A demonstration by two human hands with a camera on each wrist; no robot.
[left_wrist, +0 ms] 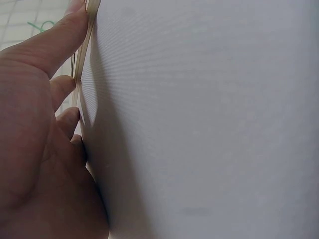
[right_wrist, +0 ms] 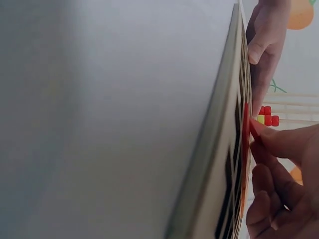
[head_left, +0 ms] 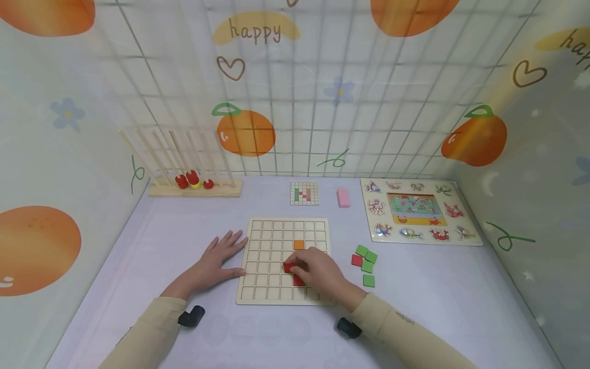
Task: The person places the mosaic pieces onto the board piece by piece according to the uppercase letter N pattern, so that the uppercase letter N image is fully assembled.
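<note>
The right hand (head_left: 319,270) pinches a red square tile (head_left: 288,268), perhaps touching the pale wooden grid board (head_left: 264,255); the left hand (head_left: 215,263), spread wide, touches its edge.

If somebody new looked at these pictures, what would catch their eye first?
Probably the right hand, pinching a red tile at the grid board near the centre, with the left hand touching the board's left edge. Next, perhaps the big oranges printed on the backdrop, and the sea-animal puzzle lying to the board's right, farther back.
</note>
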